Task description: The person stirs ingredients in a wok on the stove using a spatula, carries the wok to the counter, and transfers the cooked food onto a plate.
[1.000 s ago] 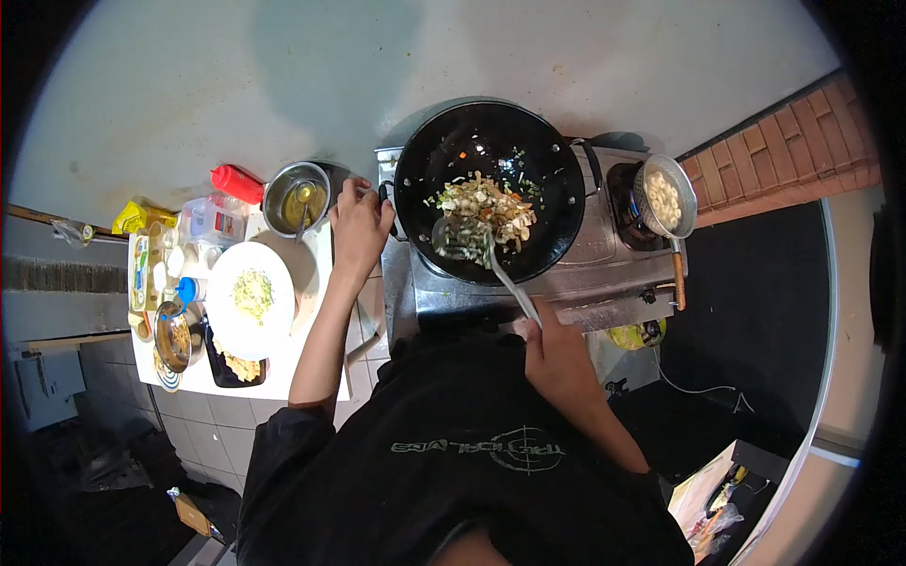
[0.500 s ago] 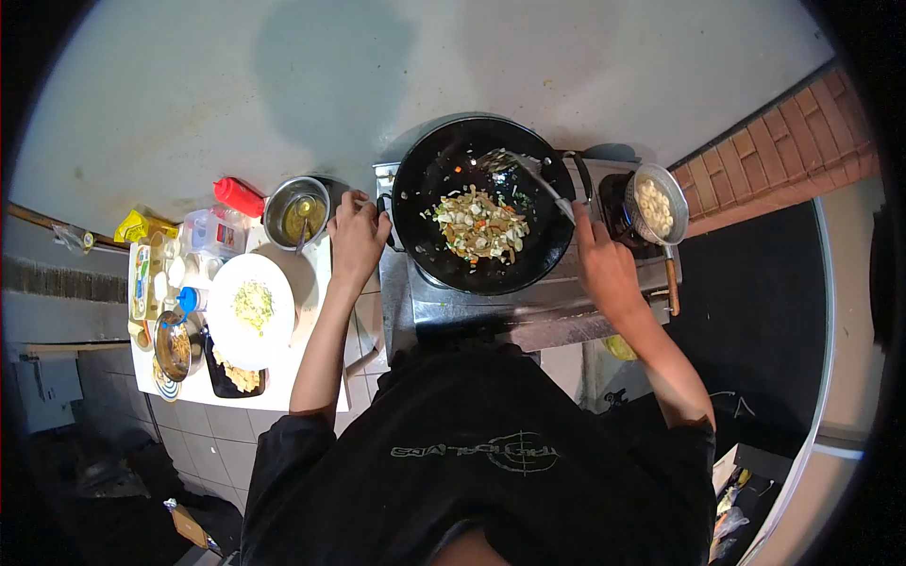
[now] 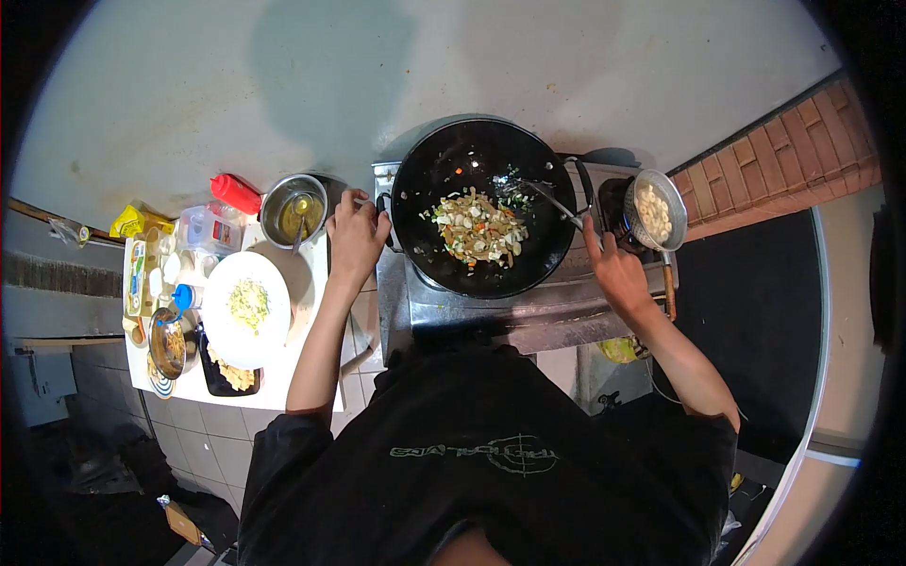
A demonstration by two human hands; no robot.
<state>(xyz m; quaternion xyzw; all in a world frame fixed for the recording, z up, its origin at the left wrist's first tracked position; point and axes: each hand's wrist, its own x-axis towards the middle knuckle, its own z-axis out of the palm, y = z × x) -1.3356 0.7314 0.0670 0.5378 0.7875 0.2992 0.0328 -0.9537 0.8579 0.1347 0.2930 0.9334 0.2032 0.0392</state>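
A black two-handled wok sits on the steel stove, with chopped mixed food heaped in its middle. My right hand is closed round the handle end of a metal spatula, whose head lies inside the wok on the right, by scattered green bits. At the wok's left handle is my left hand, fingers bent against it; a cloth or grip between them cannot be made out.
Left of the stove, a white table bears a steel bowl of yellow liquid, a red bottle, a white plate and a black tray. A strainer of pale pieces rests on the right burner.
My right hand and the spatula have moved right, and the spatula's head has gone from the food's near left side to the wok's right part. My left hand stays by the handle.
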